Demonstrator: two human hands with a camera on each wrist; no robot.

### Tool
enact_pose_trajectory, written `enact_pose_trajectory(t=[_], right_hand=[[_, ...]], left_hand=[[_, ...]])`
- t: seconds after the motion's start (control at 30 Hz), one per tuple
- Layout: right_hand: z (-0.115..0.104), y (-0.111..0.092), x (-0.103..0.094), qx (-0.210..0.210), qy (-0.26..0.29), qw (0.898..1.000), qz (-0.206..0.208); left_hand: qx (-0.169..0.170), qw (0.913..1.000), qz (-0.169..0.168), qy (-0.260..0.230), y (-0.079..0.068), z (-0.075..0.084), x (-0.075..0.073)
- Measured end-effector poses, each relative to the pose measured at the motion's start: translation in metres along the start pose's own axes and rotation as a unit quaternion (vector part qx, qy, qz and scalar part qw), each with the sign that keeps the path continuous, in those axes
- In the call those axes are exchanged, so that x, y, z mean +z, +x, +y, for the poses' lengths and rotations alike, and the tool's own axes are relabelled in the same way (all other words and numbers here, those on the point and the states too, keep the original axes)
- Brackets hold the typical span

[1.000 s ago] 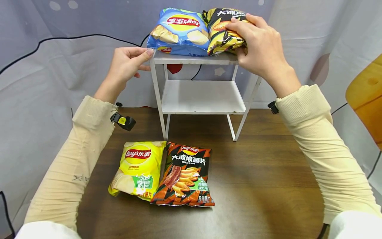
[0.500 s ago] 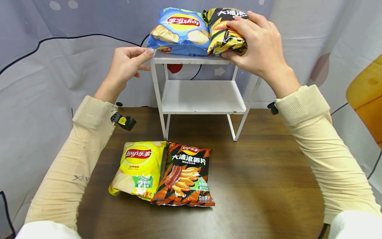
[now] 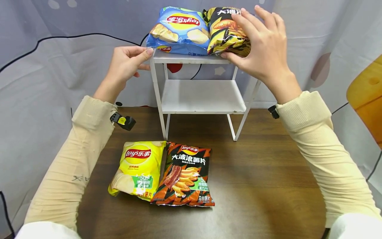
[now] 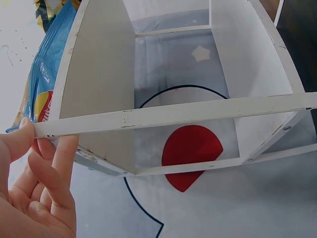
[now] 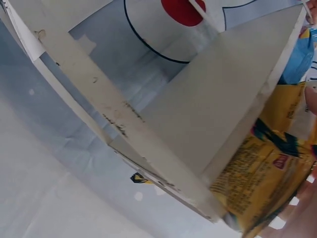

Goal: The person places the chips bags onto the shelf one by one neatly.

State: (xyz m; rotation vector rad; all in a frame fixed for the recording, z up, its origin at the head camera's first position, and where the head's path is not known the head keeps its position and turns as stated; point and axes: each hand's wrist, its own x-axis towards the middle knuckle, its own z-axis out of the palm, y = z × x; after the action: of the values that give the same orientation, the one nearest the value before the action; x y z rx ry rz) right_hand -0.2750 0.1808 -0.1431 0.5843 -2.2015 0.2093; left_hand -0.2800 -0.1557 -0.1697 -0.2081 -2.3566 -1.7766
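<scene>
My left hand [image 3: 123,68] pinches the top left front corner of a white two-tier rack [image 3: 194,60], thumb and fingers on either side of its frame in the left wrist view. On the top shelf lies a blue chip bag [image 3: 182,31], close to that hand. Beside it on the right sits a black and yellow chip bag [image 3: 225,35], leaning against the blue one. My right hand [image 3: 267,49] is spread at this bag's right side, fingers extended and raised, thumb at its lower front edge. In the right wrist view the yellow bag back [image 5: 267,173] partly hides the fingers.
A yellow chip bag [image 3: 138,169] and a black and orange chip bag [image 3: 185,176] lie side by side on the brown table [image 3: 262,172], in front of the rack. The rack's lower shelf [image 3: 203,96] is below. A black cable [image 3: 86,35] runs along the curtain behind.
My right hand has loosened from the black and yellow bag: its fingers have straightened and lifted away to the right. The left hand and the bags stay practically where they were.
</scene>
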Motion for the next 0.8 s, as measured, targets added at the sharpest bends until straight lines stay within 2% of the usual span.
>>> enact_pose_trajectory(t=[0.4,0.57,0.8], right_hand=[[-0.017,-0.018,-0.013,-0.005,0.001,1.0,0.011],[-0.026,-0.031,-0.018,-0.012,0.005,0.999,0.037],[-0.04,-0.051,-0.021,-0.048,-0.023,0.995,0.08]], left_hand=[[-0.001,1.0,-0.001,-0.004,0.0,0.0,0.0],[-0.001,1.0,0.001,-0.003,0.0,-0.001,0.0],[0.004,1.0,0.003,-0.002,0.0,-0.002,0.0]])
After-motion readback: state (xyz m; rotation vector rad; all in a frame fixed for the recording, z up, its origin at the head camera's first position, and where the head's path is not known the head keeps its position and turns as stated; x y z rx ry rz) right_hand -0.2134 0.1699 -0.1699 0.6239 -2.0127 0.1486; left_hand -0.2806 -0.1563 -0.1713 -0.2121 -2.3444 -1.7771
